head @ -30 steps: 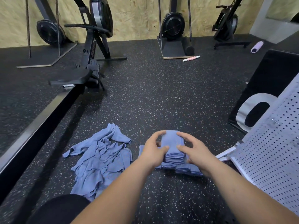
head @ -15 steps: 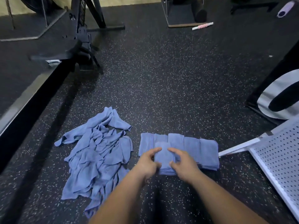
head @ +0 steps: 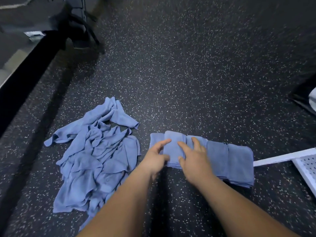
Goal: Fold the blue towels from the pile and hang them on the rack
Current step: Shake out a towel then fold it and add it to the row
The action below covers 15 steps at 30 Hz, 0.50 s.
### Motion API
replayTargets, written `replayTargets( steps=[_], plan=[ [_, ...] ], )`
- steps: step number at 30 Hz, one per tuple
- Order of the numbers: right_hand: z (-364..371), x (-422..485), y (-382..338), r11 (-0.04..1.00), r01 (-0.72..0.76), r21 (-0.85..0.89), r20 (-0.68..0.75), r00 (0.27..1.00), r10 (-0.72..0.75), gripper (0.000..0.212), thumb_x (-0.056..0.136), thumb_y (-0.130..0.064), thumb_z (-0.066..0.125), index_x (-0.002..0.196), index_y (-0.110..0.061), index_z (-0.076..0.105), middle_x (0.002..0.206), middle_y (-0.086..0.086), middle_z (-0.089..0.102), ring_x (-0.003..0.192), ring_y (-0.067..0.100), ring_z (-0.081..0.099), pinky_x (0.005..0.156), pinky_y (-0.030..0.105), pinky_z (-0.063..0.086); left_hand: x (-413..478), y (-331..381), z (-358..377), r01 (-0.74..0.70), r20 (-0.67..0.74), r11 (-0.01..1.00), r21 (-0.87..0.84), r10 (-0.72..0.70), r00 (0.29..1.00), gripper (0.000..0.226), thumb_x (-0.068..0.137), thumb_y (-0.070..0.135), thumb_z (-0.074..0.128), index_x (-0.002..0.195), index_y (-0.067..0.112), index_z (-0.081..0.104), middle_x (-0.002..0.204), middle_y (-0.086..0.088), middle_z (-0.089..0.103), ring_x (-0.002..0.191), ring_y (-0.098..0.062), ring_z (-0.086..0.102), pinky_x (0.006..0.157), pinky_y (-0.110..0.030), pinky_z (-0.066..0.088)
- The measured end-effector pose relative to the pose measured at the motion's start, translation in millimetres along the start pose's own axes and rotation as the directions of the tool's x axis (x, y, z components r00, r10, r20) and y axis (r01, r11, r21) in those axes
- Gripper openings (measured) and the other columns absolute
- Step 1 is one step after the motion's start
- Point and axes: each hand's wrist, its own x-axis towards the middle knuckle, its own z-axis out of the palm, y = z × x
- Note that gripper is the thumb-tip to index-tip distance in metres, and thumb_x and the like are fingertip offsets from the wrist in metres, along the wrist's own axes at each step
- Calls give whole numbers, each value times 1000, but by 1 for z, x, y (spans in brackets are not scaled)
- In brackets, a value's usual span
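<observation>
folded towel (head: 174, 152) lies flat on the floor (head: 188, 74), directly under both sets of fingertips, second from the left end of the row of folded towels (head: 229, 161); neighbours touch it on both sides; its near edge sits between the two thumbs

left hand (head: 154, 159): fingers spread and fairly straight, index tip on the towel's top left, thumb against its near left side; other fingers blurred, contact can't be told

right hand (head: 193, 159): fingers spread, index on the same towel, outer fingers reach over the next towel in the row; no curl round the cloth visible

loose pile of towels (head: 95, 156) crumpled just left of the left fingers, apart from the row; near end hidden by the left forearm

rack (head: 306, 161): white perforated corner only, well right of the right fingers, cut off by the frame edge

dark machine rail (head: 25, 69) far upper left, blurred
</observation>
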Motion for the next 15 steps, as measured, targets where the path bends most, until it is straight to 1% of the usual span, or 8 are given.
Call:
replayTargets(
  steps=[2, 4, 5, 6, 8, 10, 13, 15],
  plan=[
    [2, 3, 5, 998, -15, -61, -24, 1000, 13, 57, 105, -43, 53, 160, -45, 34, 170, 6, 11, 150, 30, 24, 116, 44, 40, 11, -4, 5, -10, 13, 999, 50, 9, 1000, 77, 86, -8, 56, 134, 53, 65, 148, 12, 53, 67, 8, 54, 71, -33, 48],
    [4, 4, 10, 992, -4, -123, -34, 999, 0, 59, 104, -46, 54, 159, -46, 32, 168, 6, 13, 146, 30, 26, 113, 45, 44, 18, -8, 8, -57, 24, 989, 135, 54, 998, 79, 87, -11, 55, 139, 48, 61, 138, 6, 59, 66, 0, 55, 68, -33, 49],
    [6, 5, 11, 988, 9, -155, -35, 999, -15, 61, 103, -47, 56, 160, -46, 32, 167, 7, 15, 144, 30, 28, 111, 44, 45, 21, -10, 9, -103, 34, 967, 233, 97, 995, 78, 88, -11, 54, 143, 45, 58, 132, 1, 61, 72, -7, 58, 72, -33, 51],
    [7, 5, 12, 981, 22, -191, -35, 999, -29, 63, 103, -48, 57, 160, -46, 32, 166, 7, 16, 143, 31, 30, 109, 43, 46, 23, -13, 10, -156, 46, 914, 376, 150, 988, 76, 90, -8, 56, 147, 42, 54, 133, 0, 61, 87, -11, 62, 82, -31, 51],
    [9, 5, 13, 964, 42, -262, -33, 998, -52, 64, 101, -48, 58, 160, -45, 32, 165, 8, 19, 140, 31, 34, 104, 41, 49, 29, -20, 10, -230, 48, 678, 698, 277, 960, 72, 94, 6, 64, 154, 40, 46, 145, 5, 52, 124, -18, 52, 108, -26, 40],
    [10, 5, 13, 948, 46, -316, -26, 998, -57, 65, 101, -48, 58, 160, -45, 32, 166, 9, 20, 140, 31, 35, 103, 41, 49, 31, -24, 13, -216, 24, 471, 855, 380, 924, 70, 93, 23, 68, 155, 44, 43, 146, 4, 42, 129, -24, 40, 112, -33, 35],
    [11, 5, 13, 930, 52, -365, -3, 998, -57, 65, 103, -48, 55, 162, -44, 29, 169, 10, 18, 143, 32, 34, 104, 42, 47, 30, -24, 22, -163, 28, 333, 929, 375, 927, 70, 94, 33, 65, 156, 46, 37, 145, -3, 35, 129, -30, 35, 109, -40, 36],
    [9, 7, 12, 922, 58, -383, 31, 998, -50, 65, 105, -48, 50, 164, -44, 24, 170, 10, 14, 145, 32, 31, 105, 42, 45, 31, -21, 27, -130, 33, 284, 950, 323, 946, 75, 93, 31, 67, 158, 45, 32, 145, -5, 33, 132, -32, 33, 110, -42, 35]
  ],
)
